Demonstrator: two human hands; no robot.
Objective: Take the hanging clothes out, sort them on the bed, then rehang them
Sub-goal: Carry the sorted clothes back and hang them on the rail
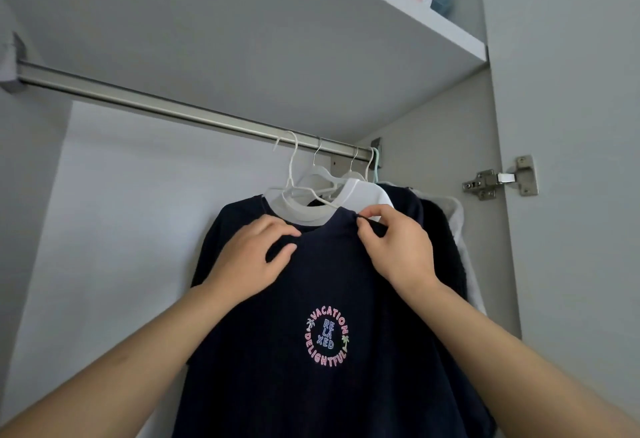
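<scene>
Navy shirt hangs lengthwise downward (collar uppermost); left hand and right hand each grip pinched shoulder fabric.

The navy shirt hides the garments behind it, its hem cut off below.

One view only, head-worn, wide-angle. Looks forward and tilted upward into an open wardrobe, close in. Rail runs diagonally across the upper frame; underside of the shelf fills the top. Both forearms enter from the bottom corners. Door hinge at right edge. Straight lines bow toward the frame edges.
</scene>
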